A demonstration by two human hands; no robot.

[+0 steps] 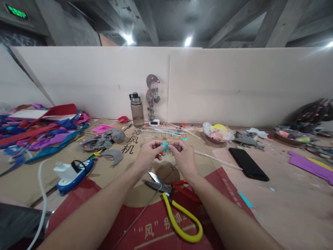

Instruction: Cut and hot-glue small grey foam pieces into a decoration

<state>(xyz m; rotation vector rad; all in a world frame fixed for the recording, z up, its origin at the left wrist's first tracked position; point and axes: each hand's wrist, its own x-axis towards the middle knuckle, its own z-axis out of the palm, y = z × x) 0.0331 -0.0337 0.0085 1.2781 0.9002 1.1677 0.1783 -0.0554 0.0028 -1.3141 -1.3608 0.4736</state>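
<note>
"Turquoise flower (164, 146): where is it?"

"Between two hands, above the bench (291, 208). The left hand (148, 157) pinches its left side; the right hand (185, 158) pinches its right edge."

"What lies nearby?"

"Yellow-handled scissors (165, 188) between the forearms, on cardboard (135, 199). Farther right, a black phone (248, 164)."

White partition (234, 80), bright lamps (188, 41), seemingly concrete ceiling (177, 21)

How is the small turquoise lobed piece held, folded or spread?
Apparently spread: the turquoise piece shows lobes splayed between left hand and right hand; fingertips hide parts.
</note>
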